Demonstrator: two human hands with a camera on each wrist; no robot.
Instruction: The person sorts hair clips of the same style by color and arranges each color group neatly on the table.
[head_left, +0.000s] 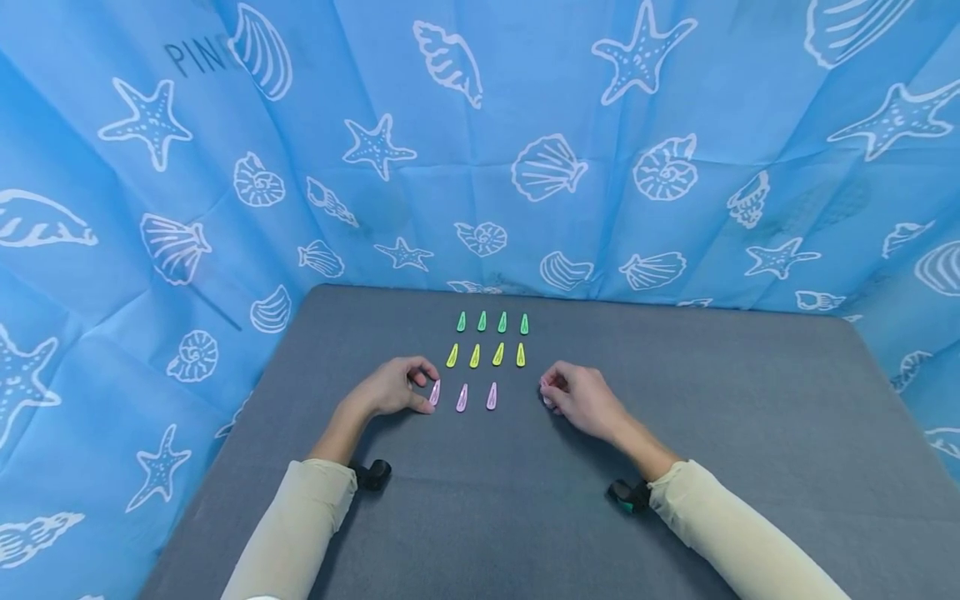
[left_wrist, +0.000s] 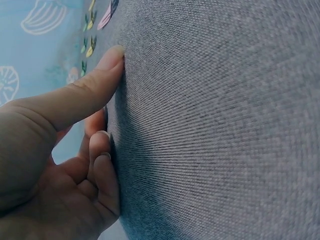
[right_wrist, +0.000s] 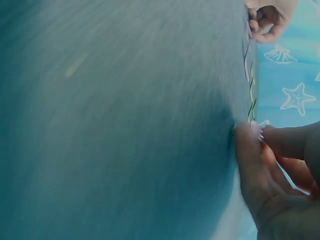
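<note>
On the table, snap hair clips lie in three rows. My left hand (head_left: 393, 386) is at the left end of the front row, with thumb and index finger at the two ends of a pink hair clip (head_left: 435, 392). In the left wrist view the thumb (left_wrist: 95, 92) hides that clip. Two more pink clips, a middle one (head_left: 462, 397) and a right one (head_left: 491, 396), lie beside it. To the right of the row, my right hand (head_left: 588, 400) pinches another pink clip (right_wrist: 257, 130), mostly covered by the fingers, low over the table.
Behind the pink row lie several yellow clips (head_left: 475, 356), and farther back several green clips (head_left: 482, 321). They stand on a grey cloth-covered table (head_left: 712, 400). A blue curtain (head_left: 465, 200) with shell prints hangs along the back and sides.
</note>
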